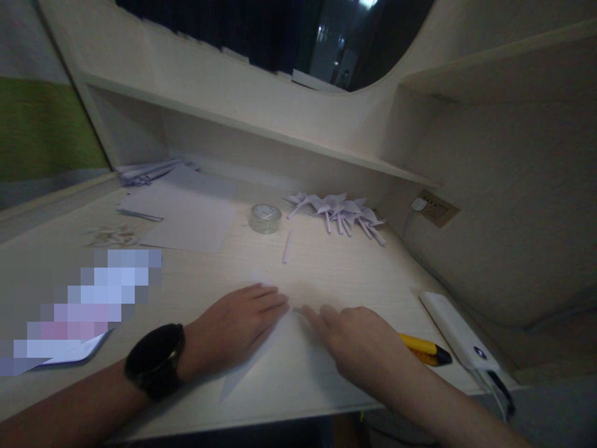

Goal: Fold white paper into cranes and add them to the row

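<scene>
White paper sheet (280,354), thin and partly folded to a point, lying flat near the front edge of the pale wooden counter (326,267), between and under both hands. Pressing down on its left part with the left hand (236,330), fingers together and flat, black round wristwatch (156,361) showing on that wrist. Pressing the right part with the right hand (361,345), fingers stretched out flat, fingertips of both hands nearly meeting at the sheet's upper point. Gripping nothing; both palms simply flattening the paper.

Judging by the lie of things, sitting at an early fold: crease being set, shape far from finished. Lying already done toward the back right of the counter, a cluster of small white folded paper figures (342,214). Standing just left of them, a clear roll of tape (265,218), with a narrow white paper strip (287,246) in front. Resting toward the back left, a stack of plain white sheets (186,214). Lying by the right edge, a yellow-and-black cutter (424,350) and a white slab-shaped power bank (454,330).
</scene>
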`<state>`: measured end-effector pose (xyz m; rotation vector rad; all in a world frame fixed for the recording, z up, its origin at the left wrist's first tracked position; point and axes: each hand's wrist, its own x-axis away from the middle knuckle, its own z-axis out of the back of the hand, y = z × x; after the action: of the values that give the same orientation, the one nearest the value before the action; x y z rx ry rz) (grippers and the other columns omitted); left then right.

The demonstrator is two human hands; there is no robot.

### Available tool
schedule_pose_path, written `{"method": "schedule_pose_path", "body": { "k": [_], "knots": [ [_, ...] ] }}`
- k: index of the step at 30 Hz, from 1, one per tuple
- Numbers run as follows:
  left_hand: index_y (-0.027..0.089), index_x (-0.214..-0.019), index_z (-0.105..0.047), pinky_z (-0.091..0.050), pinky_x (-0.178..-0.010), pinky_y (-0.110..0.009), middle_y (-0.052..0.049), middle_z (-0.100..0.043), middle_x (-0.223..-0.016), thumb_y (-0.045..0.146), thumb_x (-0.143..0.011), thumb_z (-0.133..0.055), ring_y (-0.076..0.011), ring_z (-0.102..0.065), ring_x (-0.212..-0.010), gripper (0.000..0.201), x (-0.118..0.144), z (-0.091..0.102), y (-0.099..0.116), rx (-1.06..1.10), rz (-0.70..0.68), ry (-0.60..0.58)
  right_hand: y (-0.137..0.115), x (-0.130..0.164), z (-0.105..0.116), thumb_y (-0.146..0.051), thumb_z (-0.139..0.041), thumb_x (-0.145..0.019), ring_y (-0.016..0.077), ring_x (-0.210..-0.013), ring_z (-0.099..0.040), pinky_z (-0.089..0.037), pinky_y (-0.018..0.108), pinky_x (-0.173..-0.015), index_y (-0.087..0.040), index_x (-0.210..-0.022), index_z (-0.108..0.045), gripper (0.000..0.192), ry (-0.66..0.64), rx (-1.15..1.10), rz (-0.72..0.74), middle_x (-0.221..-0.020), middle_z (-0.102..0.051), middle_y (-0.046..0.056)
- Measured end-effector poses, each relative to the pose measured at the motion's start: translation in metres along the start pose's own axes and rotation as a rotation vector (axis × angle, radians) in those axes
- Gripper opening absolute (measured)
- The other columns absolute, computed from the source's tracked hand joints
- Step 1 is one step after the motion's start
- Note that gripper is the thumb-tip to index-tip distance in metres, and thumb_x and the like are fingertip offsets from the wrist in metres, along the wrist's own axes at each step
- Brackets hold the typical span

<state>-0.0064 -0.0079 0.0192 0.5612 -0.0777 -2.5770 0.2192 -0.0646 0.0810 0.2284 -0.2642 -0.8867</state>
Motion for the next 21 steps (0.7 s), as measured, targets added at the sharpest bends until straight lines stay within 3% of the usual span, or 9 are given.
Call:
{"method": "schedule_pose_path", "body": {
  "k": [21],
  "knots": [
    [0.020, -0.125, -0.054, -0.038, -0.103, -0.041, -0.007, -0.058, -0.127, 0.023, -0.094, -0.041, -0.0215, -0.052, -0.118, 0.034, 0.0023, 0.0018, 0.0019, -0.011, 0.025, -0.051, 0.0002, 0.0009, -0.0032, -0.005, -0.037, -0.085, 0.0170, -0.059, -0.060, -0.035, 0.030, -0.046, -0.015, -0.129, -0.041, 0.045, 0.031, 0.005, 0.000, -0.087, -0.064, 0.008]
  ]
}}
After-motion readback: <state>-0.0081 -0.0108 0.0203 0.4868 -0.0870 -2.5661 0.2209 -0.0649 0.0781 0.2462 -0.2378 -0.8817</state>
